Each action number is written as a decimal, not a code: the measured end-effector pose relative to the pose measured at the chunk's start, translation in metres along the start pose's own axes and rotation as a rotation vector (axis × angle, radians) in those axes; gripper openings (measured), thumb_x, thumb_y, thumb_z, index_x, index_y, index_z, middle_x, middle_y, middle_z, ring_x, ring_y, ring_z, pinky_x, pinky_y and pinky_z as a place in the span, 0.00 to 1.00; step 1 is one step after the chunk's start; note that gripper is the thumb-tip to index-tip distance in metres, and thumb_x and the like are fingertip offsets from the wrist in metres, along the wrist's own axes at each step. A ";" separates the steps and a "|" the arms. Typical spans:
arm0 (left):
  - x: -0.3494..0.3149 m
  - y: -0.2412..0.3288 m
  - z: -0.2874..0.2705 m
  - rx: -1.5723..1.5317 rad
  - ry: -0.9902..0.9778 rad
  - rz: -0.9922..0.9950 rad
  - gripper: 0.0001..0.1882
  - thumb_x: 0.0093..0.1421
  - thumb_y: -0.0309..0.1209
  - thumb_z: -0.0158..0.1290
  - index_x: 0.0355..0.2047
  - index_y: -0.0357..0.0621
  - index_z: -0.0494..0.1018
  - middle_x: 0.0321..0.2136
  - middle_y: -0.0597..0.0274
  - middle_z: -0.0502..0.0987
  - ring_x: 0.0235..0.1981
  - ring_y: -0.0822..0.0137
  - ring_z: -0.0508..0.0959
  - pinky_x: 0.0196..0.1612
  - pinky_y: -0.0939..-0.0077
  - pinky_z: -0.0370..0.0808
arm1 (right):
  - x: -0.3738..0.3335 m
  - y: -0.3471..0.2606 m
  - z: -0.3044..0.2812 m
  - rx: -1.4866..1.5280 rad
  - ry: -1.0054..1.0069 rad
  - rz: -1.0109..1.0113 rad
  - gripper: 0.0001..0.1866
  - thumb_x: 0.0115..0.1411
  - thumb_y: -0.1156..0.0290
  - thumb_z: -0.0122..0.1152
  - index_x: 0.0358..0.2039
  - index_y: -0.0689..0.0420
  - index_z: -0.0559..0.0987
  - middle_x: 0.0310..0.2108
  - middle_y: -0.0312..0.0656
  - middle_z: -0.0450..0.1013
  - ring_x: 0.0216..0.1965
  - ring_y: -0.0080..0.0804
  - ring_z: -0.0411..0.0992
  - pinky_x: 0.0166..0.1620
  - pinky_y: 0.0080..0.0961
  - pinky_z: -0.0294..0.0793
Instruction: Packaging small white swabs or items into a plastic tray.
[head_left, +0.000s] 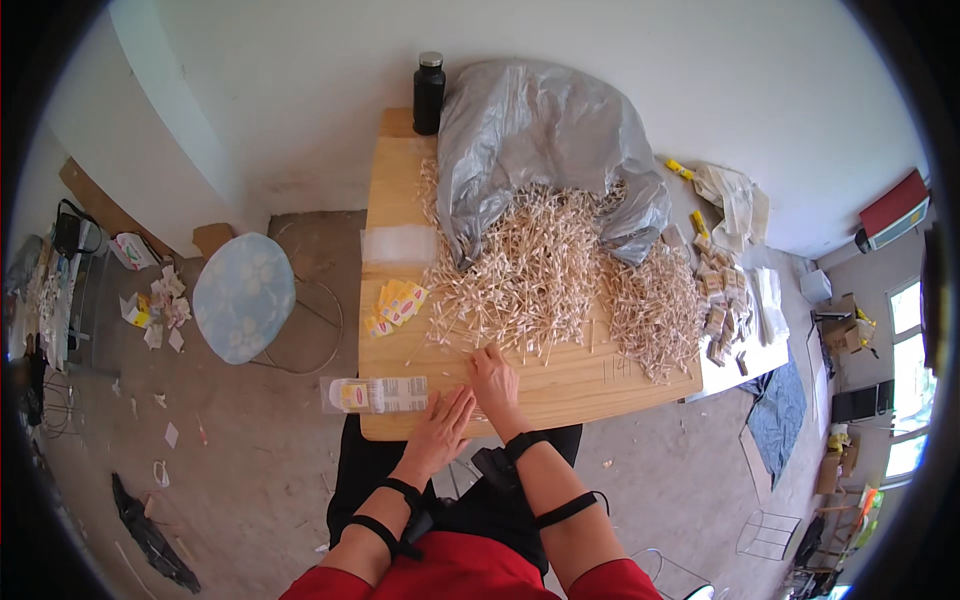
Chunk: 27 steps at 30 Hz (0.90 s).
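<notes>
My left hand lies at the front edge of the wooden table, its fingers stretched out side by side toward my right hand. Close against it is my right hand, its fingers curled down to the tabletop; what they hold, if anything, is hidden. A few pale sticks show between and below the hands. Just left of them lie clear plastic pouches with a printed yellow-and-white card. Beyond the hands spreads a large heap of cotton swabs, spilling from a grey plastic bag.
Small yellow cards and a stack of clear film lie at the table's left side. A black bottle stands at the back. Bundled packs sit to the right. A blue stool stands left of the table.
</notes>
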<state>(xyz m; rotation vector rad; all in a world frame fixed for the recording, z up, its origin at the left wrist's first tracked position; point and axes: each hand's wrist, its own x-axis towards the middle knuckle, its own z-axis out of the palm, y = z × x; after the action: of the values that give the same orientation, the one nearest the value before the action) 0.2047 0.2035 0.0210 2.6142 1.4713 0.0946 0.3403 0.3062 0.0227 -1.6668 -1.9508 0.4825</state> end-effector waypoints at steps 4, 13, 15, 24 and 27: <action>-0.001 0.000 -0.003 -0.010 -0.022 -0.010 0.46 0.57 0.49 0.57 0.68 0.37 0.54 0.70 0.53 0.51 0.72 0.57 0.49 0.72 0.50 0.47 | -0.005 0.005 -0.012 -0.033 0.099 -0.112 0.04 0.58 0.70 0.61 0.30 0.55 0.76 0.33 0.44 0.72 0.32 0.48 0.75 0.32 0.42 0.75; -0.001 0.000 -0.004 0.025 -0.038 -0.022 0.47 0.57 0.51 0.56 0.69 0.39 0.52 0.71 0.55 0.49 0.72 0.59 0.48 0.72 0.52 0.45 | -0.023 0.016 -0.011 -0.032 -0.056 -0.126 0.04 0.58 0.69 0.61 0.29 0.55 0.77 0.32 0.43 0.72 0.32 0.47 0.75 0.33 0.41 0.75; 0.001 0.001 -0.004 0.022 -0.057 -0.013 0.47 0.57 0.51 0.57 0.69 0.39 0.52 0.71 0.55 0.49 0.72 0.59 0.49 0.72 0.52 0.45 | -0.025 0.019 -0.011 -0.020 -0.065 -0.127 0.04 0.58 0.69 0.61 0.30 0.54 0.77 0.32 0.42 0.72 0.33 0.47 0.75 0.33 0.41 0.75; 0.000 0.002 0.001 -0.023 -0.111 -0.035 0.47 0.58 0.51 0.56 0.70 0.39 0.50 0.71 0.56 0.49 0.73 0.58 0.47 0.72 0.50 0.43 | -0.041 0.032 -0.026 0.013 -0.174 -0.098 0.03 0.59 0.70 0.58 0.31 0.54 0.78 0.32 0.43 0.72 0.34 0.48 0.76 0.34 0.42 0.76; -0.001 0.000 0.001 -0.043 -0.122 -0.048 0.48 0.58 0.51 0.56 0.70 0.40 0.50 0.71 0.56 0.49 0.73 0.59 0.47 0.72 0.50 0.43 | -0.042 0.032 -0.027 0.000 -0.193 -0.113 0.04 0.59 0.70 0.59 0.31 0.54 0.78 0.32 0.43 0.73 0.32 0.49 0.76 0.33 0.42 0.75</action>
<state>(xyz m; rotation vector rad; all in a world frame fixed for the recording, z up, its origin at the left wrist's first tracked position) 0.2041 0.2024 0.0199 2.5013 1.4728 -0.0368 0.3861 0.2684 0.0191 -1.5491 -2.1694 0.6197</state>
